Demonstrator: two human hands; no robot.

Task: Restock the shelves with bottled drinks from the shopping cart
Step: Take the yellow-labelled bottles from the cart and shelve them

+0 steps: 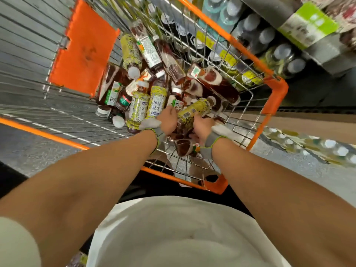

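Observation:
Both arms reach down into a wire shopping cart [277,87] with orange corners. Several bottled drinks lie piled in it: yellow-green labelled tea bottles [157,102] and dark red-brown ones [213,81]. My right hand [202,126] grips a yellow-green labelled bottle [194,110] that lies tilted over the pile. My left hand [168,117] has its fingers curled among the bottles beside that one; what it holds is hidden. Both wrists wear grey bands.
An orange child-seat flap [84,47] stands against the cart's left wall. Shelves at the upper right hold rows of grey-capped bottles [283,51]. More capped bottles [316,147] sit low at the right, blurred. Grey floor lies below.

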